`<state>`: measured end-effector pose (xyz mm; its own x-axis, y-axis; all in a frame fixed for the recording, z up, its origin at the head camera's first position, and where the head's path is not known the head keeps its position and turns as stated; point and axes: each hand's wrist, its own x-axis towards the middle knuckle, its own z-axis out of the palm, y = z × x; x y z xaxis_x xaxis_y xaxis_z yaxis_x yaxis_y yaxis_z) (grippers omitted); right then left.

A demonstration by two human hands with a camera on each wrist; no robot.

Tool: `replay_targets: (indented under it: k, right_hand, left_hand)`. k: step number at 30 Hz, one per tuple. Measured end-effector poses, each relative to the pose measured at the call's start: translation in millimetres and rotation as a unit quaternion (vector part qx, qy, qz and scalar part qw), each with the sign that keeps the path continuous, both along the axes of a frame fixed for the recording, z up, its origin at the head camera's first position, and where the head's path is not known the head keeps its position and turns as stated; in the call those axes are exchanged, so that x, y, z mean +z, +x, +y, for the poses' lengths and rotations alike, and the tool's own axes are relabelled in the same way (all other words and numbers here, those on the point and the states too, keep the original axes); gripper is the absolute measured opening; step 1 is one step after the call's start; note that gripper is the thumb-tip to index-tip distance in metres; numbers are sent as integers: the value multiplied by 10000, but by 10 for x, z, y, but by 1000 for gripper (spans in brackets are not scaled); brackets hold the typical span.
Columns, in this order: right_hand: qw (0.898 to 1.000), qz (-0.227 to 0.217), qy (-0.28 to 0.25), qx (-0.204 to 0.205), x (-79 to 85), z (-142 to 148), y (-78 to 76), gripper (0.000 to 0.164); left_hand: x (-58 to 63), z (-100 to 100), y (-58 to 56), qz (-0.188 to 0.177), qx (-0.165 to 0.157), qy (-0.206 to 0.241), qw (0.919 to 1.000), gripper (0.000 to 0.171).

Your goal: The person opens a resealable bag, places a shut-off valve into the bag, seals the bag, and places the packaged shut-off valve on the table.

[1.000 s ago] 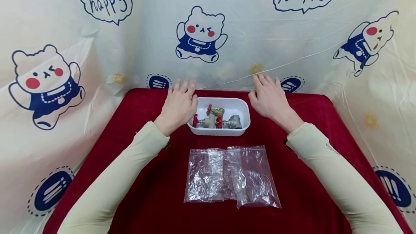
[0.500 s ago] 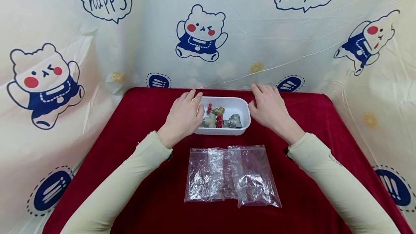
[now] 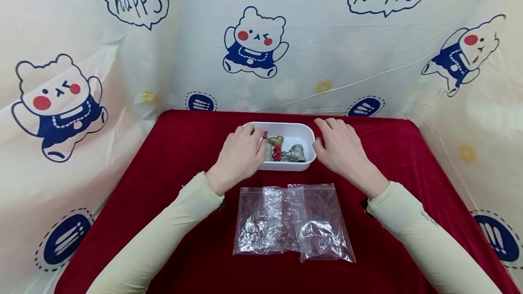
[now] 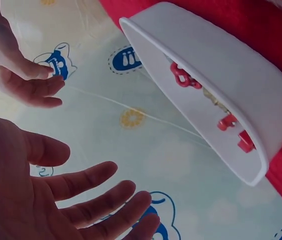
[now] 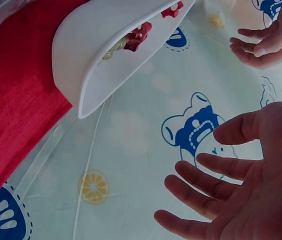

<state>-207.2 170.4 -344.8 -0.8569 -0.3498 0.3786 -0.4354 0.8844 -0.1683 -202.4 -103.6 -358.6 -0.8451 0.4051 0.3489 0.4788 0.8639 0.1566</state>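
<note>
A white plastic tray (image 3: pixel 295 129) near the far table edge holds several valves with red handwheels. A small brass valve (image 3: pixel 275 140) and a grey metal valve (image 3: pixel 297 153) show inside. My left hand (image 3: pixel 239 157) is over the tray's left end and hides part of it and a pale valve. In the left wrist view its fingers (image 4: pixel 96 177) are spread, with nothing between them. Beside the tray's right end is my right hand (image 3: pixel 345 151), its fingers (image 5: pixel 201 180) loosely extended and holding nothing. Whether either hand touches the tray, I cannot tell.
Clear zip bags (image 3: pixel 323 221) lie overlapping on the red tablecloth (image 3: pixel 196 257) in front of the tray. Behind the table hangs a pale printed curtain (image 3: pixel 171 71), which also runs along both sides.
My left hand has come right and nearer, from beside the tray to over its left end. The right hand has drawn back from the curtain. Tray and bags stay put.
</note>
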Motion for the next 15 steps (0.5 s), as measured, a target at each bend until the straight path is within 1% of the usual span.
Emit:
replay_targets:
  k: [3,7,10,15]
  right_hand:
    - [10000,54,-34,11,5,22,62,45]
    - [9999,109,-57,101,-12,31,129,37]
    - [9999,85,-69,123,-60,43,170,29]
    - [9998,-18,-60,182,-173,68,226,17]
  left_hand:
    - [-8,43,27,38,-114,37,9999,35]
    - [-36,92,69,50,-244,65,9997,24]
    - [-65,148,109,-154,-345,50,9993,20]
    - [-131,247,210,-558,-530,-55,9970,20]
